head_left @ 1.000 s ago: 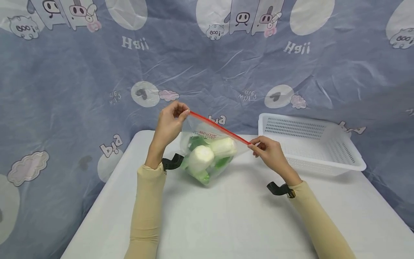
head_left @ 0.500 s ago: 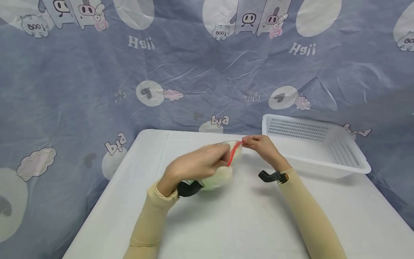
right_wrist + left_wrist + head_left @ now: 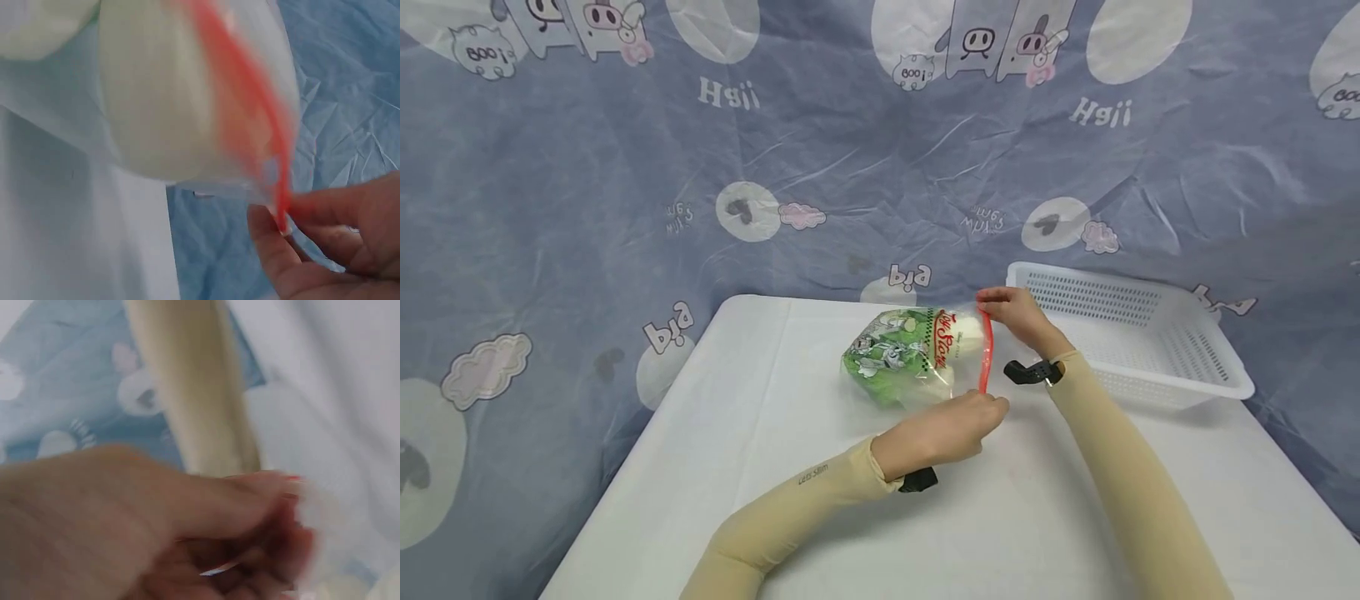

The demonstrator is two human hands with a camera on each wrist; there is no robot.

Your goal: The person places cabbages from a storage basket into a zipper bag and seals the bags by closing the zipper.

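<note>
A clear printed zip bag [image 3: 895, 354] with a red zip strip [image 3: 987, 354] holds green leafy vegetables with thick white stems [image 3: 147, 94]. In the head view its leafy end points left and the strip faces right. My left hand [image 3: 951, 427] pinches the near end of the strip, thumb and fingers closed together; the left wrist view of this hand [image 3: 206, 531] is blurred. With thumb and fingertips, my right hand [image 3: 1018, 317] pinches the far end of the strip, and the right wrist view shows the red corner between those fingertips [image 3: 269, 234].
A white perforated plastic basket [image 3: 1150, 379] stands at the back right of the white table [image 3: 737, 417], just beyond the right hand. Behind the table's far edge hangs a blue-grey patterned cloth [image 3: 850, 167].
My left hand has swung from the far left down and right toward me, turning the bag so its printed side shows. The right hand has shifted slightly and still pinches its corner.
</note>
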